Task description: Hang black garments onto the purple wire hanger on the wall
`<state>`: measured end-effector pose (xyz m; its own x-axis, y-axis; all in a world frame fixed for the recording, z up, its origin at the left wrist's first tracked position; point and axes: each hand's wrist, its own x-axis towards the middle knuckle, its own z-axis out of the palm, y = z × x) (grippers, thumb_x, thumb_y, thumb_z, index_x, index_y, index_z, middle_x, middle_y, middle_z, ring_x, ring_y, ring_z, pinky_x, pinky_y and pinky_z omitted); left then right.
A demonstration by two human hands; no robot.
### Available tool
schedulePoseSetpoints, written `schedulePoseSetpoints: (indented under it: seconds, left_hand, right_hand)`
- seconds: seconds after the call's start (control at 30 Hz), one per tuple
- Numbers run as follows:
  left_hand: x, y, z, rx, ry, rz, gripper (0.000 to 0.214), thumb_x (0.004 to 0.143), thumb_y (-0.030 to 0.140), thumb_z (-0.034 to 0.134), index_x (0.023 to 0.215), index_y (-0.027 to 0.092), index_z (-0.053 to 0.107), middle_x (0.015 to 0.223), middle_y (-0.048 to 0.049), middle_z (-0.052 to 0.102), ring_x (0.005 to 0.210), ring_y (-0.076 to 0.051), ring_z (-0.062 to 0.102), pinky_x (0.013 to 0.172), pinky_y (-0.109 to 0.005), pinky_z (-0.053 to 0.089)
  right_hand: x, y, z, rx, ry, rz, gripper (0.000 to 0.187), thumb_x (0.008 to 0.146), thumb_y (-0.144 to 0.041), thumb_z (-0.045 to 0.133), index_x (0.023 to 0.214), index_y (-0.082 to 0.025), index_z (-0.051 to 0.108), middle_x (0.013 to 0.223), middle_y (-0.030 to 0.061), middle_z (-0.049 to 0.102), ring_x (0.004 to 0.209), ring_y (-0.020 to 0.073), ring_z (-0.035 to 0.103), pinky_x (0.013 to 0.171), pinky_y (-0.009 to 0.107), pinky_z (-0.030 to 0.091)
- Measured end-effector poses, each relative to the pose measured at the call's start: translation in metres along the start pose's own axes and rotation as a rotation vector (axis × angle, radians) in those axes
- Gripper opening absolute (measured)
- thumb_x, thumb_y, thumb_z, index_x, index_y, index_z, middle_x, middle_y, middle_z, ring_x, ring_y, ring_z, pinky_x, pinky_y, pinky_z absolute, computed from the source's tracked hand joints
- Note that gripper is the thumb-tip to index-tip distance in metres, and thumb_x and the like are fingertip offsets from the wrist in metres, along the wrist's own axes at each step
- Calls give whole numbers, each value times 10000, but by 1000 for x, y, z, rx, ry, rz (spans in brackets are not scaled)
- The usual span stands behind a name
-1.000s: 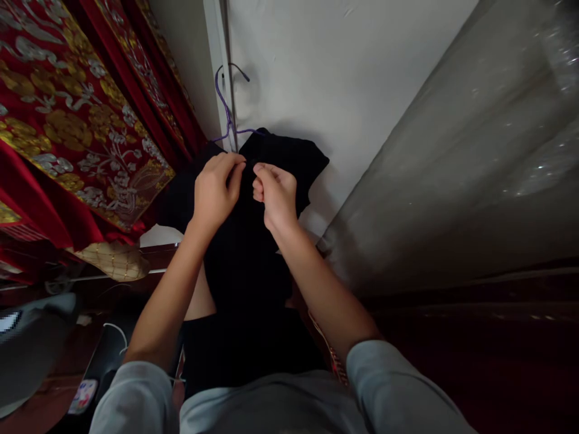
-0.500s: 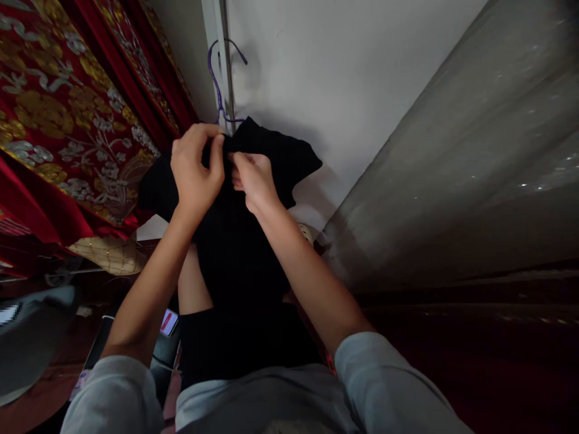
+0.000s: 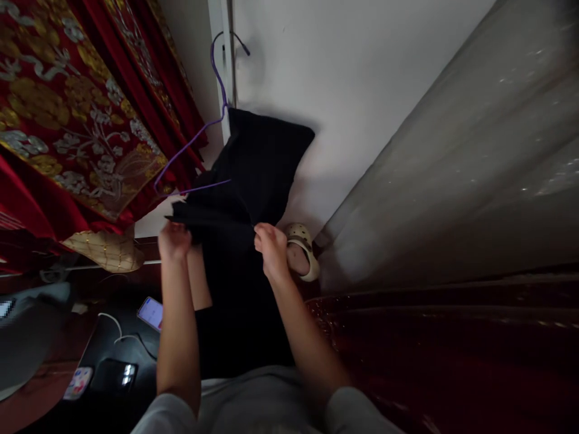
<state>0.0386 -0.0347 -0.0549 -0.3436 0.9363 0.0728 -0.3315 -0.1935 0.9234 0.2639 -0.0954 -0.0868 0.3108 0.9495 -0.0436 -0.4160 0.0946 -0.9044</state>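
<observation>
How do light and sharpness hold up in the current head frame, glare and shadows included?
Head view: dim overall, the garment nearly solid black; left hand blurred, right hand sharper; soft shadows from the hanger hook and garment on the white wall; small glints on the grey sheet, brighter glare on the black phone.

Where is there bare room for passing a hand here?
Probably in front of the white wall, between black garment and grey sheet, above the beige clog. Crowded: left, red embroidered cloth beside the purple hanger; lower left, phones and a cable.
</observation>
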Motion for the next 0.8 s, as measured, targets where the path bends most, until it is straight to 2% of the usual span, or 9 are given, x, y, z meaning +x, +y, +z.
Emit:
schedulePoseSetpoints:
  seconds: [0.1, 0.2, 0.3, 0.4, 0.47, 0.53, 0.63, 0.7, 0.8]
  left_hand:
    - [-36, -27, 17, 31, -18, -169, 221, 963, 306, 566, 769, 209, 525, 736, -12, 573, 736, -156, 608, 659, -253, 492]
    - [-58, -20, 39, 91, -175, -145, 134, 902, 280, 666, 817, 186, 623, 798, -15, 601, 740, -136, 587, 698, -236, 494]
    - [-69, 6, 61, 260, -452, 21, 194, 946, 343, 641, 826, 191, 637, 825, -19, 599, 778, -155, 577, 746, -266, 498]
    - [-75, 26, 79, 478, -636, 229, 216, 1008, 366, 556, 883, 207, 632, 874, -33, 623, 856, -190, 593, 830, -319, 502]
    - [-79, 31, 87, 606, -688, 336, 202, 1026, 335, 516, 909, 206, 619, 911, -43, 637, 900, -203, 602, 883, -342, 493]
    - [-81, 31, 90, 714, -744, 418, 195, 1035, 302, 488, 917, 201, 606, 940, -56, 646, 928, -212, 607, 911, -355, 485]
    - [-85, 26, 91, 741, -746, 484, 206, 1055, 305, 465, 950, 202, 608, 995, -76, 665, 987, -224, 624, 942, -362, 485]
    - [-87, 25, 90, 700, -677, 516, 216, 1067, 331, 461, 985, 206, 617, 1027, -84, 672, 1025, -227, 631, 961, -365, 487]
    - [-86, 26, 93, 681, -591, 572, 213, 1066, 335, 474, 991, 207, 627, 1033, -86, 668, 1030, -221, 627, 972, -366, 489]
  right_hand:
    - [-17, 15, -21, 57, 75, 44, 222, 706, -395, 645, 728, -204, 535, 524, -105, 289, 466, 65, 248, 457, 219, 174]
    - [-31, 15, -30, 15, 85, 13, 256, 695, -394, 712, 785, -197, 576, 563, -88, 354, 501, 77, 307, 476, 217, 220]
    - [-38, 2, -26, -189, 66, -193, 294, 780, -418, 730, 979, -229, 626, 704, -32, 510, 627, 133, 477, 579, 258, 397]
    - [-31, -7, -16, -401, -92, -432, 365, 891, -443, 648, 1218, -280, 633, 1051, 60, 667, 956, 216, 630, 851, 359, 520]
    - [-14, -3, -13, -439, -188, -488, 422, 949, -488, 556, 1310, -280, 624, 1314, 99, 643, 1241, 245, 592, 1074, 415, 465]
    - [7, 7, -15, -420, -197, -419, 523, 984, -568, 440, 1355, -243, 613, 1455, 126, 587, 1401, 253, 508, 1199, 450, 368]
    - [28, 17, -24, -430, -123, -294, 655, 979, -670, 355, 1326, -196, 645, 1453, 161, 603, 1399, 283, 520, 1206, 497, 352]
    - [27, 12, -30, -477, -99, -311, 610, 986, -674, 357, 1187, -226, 718, 1318, 137, 688, 1311, 293, 574, 1171, 507, 380]
    - [9, -9, -28, -503, -229, -385, 458, 978, -616, 460, 981, -261, 750, 1131, 94, 732, 1165, 282, 618, 1097, 460, 429]
